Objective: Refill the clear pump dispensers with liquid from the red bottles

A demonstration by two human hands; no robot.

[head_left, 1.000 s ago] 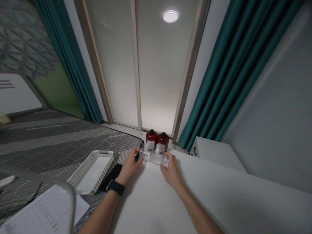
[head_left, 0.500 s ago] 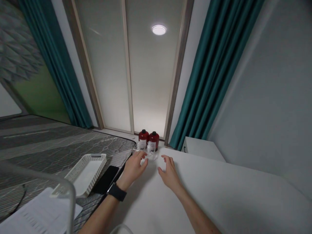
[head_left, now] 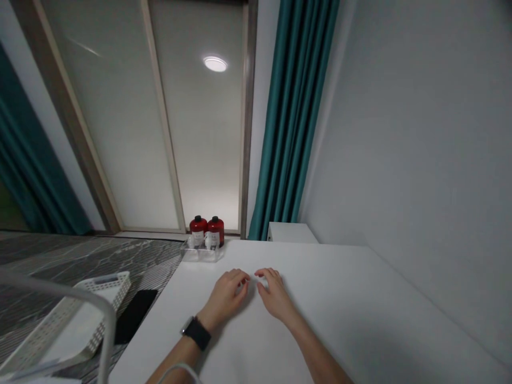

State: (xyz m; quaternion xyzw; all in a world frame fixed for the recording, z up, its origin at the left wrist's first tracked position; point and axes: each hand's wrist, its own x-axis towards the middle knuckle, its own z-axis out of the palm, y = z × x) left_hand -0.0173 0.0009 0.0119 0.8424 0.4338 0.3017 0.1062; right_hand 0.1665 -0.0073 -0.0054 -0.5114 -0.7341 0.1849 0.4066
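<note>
My left hand (head_left: 227, 294), with a dark watch (head_left: 196, 332) on its wrist, hovers over or rests on the white table (head_left: 340, 320); I cannot tell which. Its fingers are loosely curved, with thumb and fingers apart and nothing between them. Facing it, my right hand (head_left: 275, 293) is bent in the same way and holds nothing. The fingertips of both hands are close together. Beyond them, at the table's far left corner, stands a clear plastic tray (head_left: 200, 256) with small white-topped items. Behind these are two red bottles with black caps, a left one (head_left: 197, 226) and a right one (head_left: 216, 228).
Left of the table, a white perforated basket (head_left: 93, 341) and a black flat object (head_left: 138, 314) lie on a grey patterned surface. A pale curved tube (head_left: 107, 325) crosses the lower left. A white cabinet (head_left: 292, 232) stands behind the table near the curtain (head_left: 292, 133).
My view has swung to the right. My left hand has come away from the clear tray and moved closer to my right hand. The tray and red bottles now stand apart from both hands.
</note>
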